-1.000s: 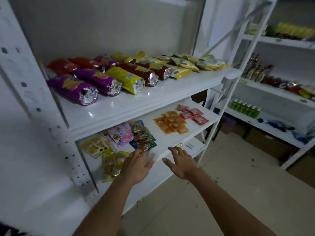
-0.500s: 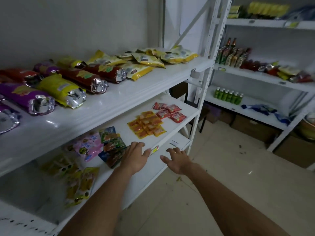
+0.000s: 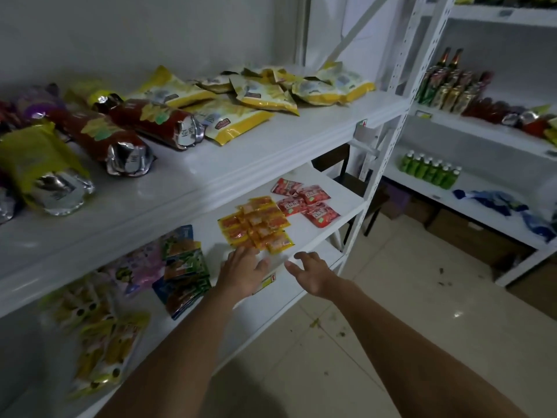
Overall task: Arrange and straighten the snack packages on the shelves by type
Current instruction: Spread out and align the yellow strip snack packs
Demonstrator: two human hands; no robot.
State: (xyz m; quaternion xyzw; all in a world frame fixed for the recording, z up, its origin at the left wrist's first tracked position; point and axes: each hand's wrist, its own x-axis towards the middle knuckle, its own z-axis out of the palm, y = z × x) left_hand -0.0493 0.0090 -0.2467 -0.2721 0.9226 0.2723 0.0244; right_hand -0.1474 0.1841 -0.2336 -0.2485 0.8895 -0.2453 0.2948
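Note:
On the lower shelf [image 3: 304, 236] lie several small orange packets [image 3: 256, 224] in a tight cluster, with red packets [image 3: 304, 202] to their right. Left of them sits a stack of green and blue packets [image 3: 184, 267], then pink packets [image 3: 138, 267] and yellow packets [image 3: 102, 342]. My left hand [image 3: 244, 271] hovers open over the shelf's front, fingertips just short of the orange packets. My right hand [image 3: 313, 274] is open in front of the shelf edge, holding nothing. The upper shelf carries red tube packs [image 3: 120, 137], a yellow tube pack [image 3: 39, 167] and yellow bags [image 3: 265, 92].
A white upright post [image 3: 388, 152] bounds the shelf on the right. Beyond it stands another rack with green bottles [image 3: 431, 170], dark bottles [image 3: 449, 82] and blue packs [image 3: 497, 203]. Cardboard boxes sit under that rack. The tiled floor [image 3: 361, 342] has scattered crumbs.
My view has swung right along the shelves. Both hands have moved right and forward, from beside the green packets toward the orange packets. Neither hand has taken hold of anything.

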